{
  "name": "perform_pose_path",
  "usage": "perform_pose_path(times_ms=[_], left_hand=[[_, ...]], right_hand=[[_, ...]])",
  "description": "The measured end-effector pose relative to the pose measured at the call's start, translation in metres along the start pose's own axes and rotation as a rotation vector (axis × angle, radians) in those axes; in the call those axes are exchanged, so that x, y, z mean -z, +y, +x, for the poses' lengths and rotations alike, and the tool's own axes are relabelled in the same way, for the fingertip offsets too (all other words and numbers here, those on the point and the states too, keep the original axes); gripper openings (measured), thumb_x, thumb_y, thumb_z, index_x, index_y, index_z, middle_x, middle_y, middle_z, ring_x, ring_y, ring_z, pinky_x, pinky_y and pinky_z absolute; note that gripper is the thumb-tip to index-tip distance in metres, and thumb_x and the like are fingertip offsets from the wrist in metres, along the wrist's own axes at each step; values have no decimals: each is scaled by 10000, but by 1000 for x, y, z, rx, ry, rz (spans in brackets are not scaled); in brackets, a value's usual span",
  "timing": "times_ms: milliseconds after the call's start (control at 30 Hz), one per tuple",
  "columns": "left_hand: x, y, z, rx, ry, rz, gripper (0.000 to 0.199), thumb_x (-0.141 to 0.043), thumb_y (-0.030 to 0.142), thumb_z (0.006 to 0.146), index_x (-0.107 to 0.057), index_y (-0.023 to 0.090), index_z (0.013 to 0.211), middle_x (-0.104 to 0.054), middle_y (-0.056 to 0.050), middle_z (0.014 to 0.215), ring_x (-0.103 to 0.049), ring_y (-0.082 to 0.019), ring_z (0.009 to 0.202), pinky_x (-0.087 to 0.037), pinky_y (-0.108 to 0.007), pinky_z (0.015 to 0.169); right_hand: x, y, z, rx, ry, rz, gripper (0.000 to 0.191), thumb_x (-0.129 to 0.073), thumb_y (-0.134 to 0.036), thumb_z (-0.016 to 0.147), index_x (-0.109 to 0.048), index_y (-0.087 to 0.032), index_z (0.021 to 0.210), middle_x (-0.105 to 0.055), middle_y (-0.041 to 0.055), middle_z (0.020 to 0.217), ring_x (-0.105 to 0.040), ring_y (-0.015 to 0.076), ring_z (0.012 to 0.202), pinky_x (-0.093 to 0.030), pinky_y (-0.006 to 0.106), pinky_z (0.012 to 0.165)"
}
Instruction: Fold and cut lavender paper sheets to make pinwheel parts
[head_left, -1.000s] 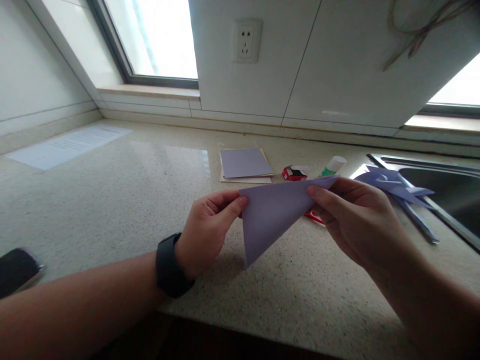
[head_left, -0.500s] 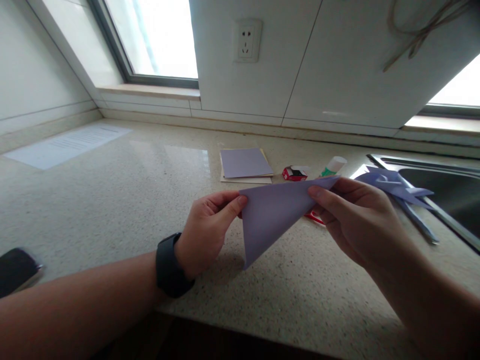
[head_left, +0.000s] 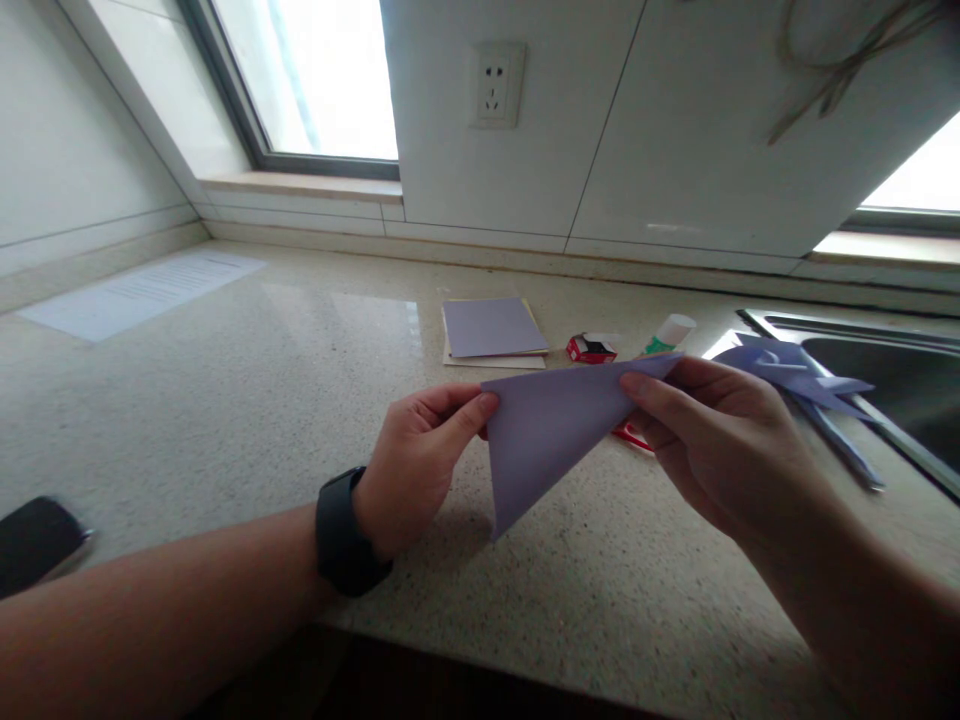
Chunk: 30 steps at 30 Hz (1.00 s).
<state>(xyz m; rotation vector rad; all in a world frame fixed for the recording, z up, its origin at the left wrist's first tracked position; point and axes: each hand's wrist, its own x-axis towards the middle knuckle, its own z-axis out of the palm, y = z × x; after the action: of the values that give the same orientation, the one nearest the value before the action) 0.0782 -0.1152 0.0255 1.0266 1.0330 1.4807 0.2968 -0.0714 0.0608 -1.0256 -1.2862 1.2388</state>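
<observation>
A sheet of lavender paper (head_left: 551, 425), shaped into a triangle, is held up over the countertop between both hands. My left hand (head_left: 421, 465), with a dark watch on its wrist, pinches its upper left corner between thumb and fingers. At the upper right corner my right hand (head_left: 724, 435) grips it, thumb on the near face. Behind the paper a stack of square paper (head_left: 495, 327) lies on the counter, a lavender sheet on top. A small red box (head_left: 591, 348) and a white-capped glue stick (head_left: 671, 332) are beside it. Something red (head_left: 634, 436) is partly hidden behind my right hand.
Folded purple paper (head_left: 795, 368) lies at the right by the metal sink (head_left: 900, 390), with a long silvery strip (head_left: 844, 445) below it. A printed sheet (head_left: 142, 292) is at the far left, a dark phone-like object (head_left: 41, 540) at the near left. A wall socket (head_left: 498, 85) is above.
The hands and the lavender paper keep the same hold and shape. The whole view has shifted very slightly.
</observation>
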Motion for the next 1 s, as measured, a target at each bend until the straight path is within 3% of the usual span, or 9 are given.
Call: perform_pose_path(times_ms=[1000], left_hand=[[1,-3,-1,-2,-15,-2,124,-761,318,837,-795,201,857,-700,-11,734,-552,-101,629,-448,-221,588]], right_hand=[[2,2,3,-5,-22,27,89,-804,-314,781,-770,-272,851,-737,5,870,-649,123,717,-578,245,679]])
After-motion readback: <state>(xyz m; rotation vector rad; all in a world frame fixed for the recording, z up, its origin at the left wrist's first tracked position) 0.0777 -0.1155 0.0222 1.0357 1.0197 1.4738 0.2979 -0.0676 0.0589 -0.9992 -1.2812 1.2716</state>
